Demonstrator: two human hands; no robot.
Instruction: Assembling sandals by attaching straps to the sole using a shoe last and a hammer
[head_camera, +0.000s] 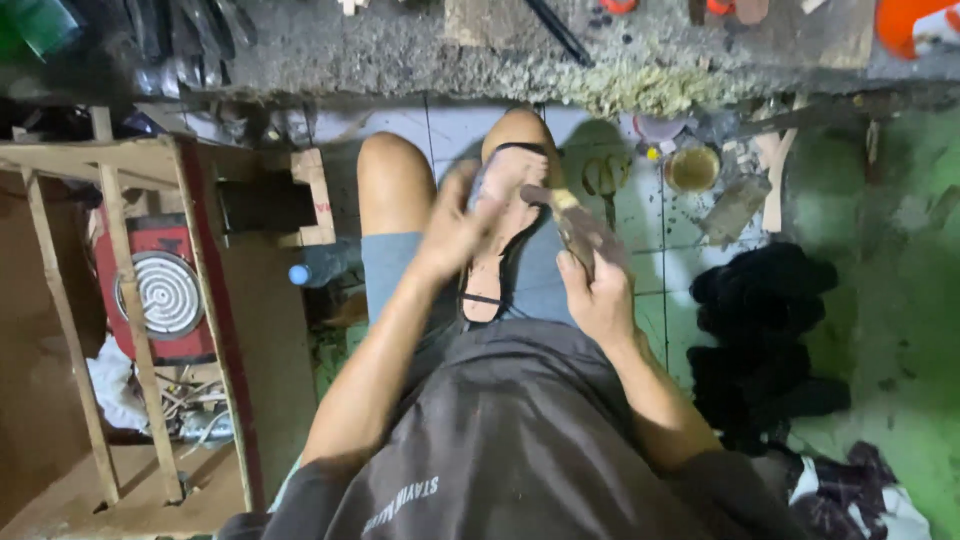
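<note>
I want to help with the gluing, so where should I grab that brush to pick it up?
Probably by its flat brown wooden handle, from the near end, where the right hand holds it. The pale bristle tip points away, toward the tan sandal sole with black straps on the lap, and looks wet. The left hand steadies that sole.

Dim, greenish light — motion blur, dark shadowed edges.

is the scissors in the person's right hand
No, the scissors lie on the tiled floor beyond the knees, while the right hand holds a brush.
</note>
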